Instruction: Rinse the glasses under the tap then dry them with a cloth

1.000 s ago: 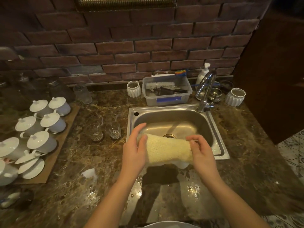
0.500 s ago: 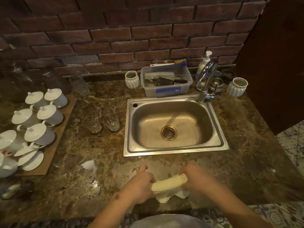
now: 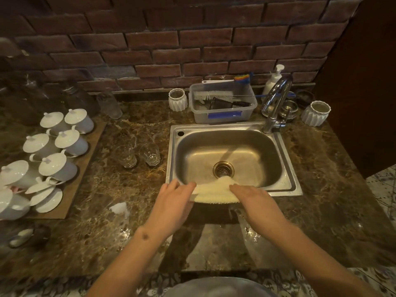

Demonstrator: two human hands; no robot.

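Several white lidded porcelain cups (image 3: 57, 144) crowd a brown board (image 3: 85, 159) at the far left of the dark marble counter (image 3: 111, 211). Right of the board, two small clear faceted glasses (image 3: 138, 156) stand upright side by side on the counter, close together and just left of the stainless steel sink (image 3: 232, 159). Behind the sink's back rim sits a clear plastic tub (image 3: 222, 103) holding brushes, with a white ribbed ceramic pot (image 3: 177, 99) at its left. At the sink's near rim the left hand (image 3: 174, 205) lies with fingers curled over the left end of a pale yellow textured cloth (image 3: 214, 190); whether it is gripping or merely pressing cannot be told. The cloth is draped across the near rim, one corner reaching into the basin toward the drain (image 3: 223, 169). The right hand (image 3: 259, 203) presses down on the cloth's right end, fingers together. A chrome curved tap (image 3: 276, 101) rises at the sink's back right corner.
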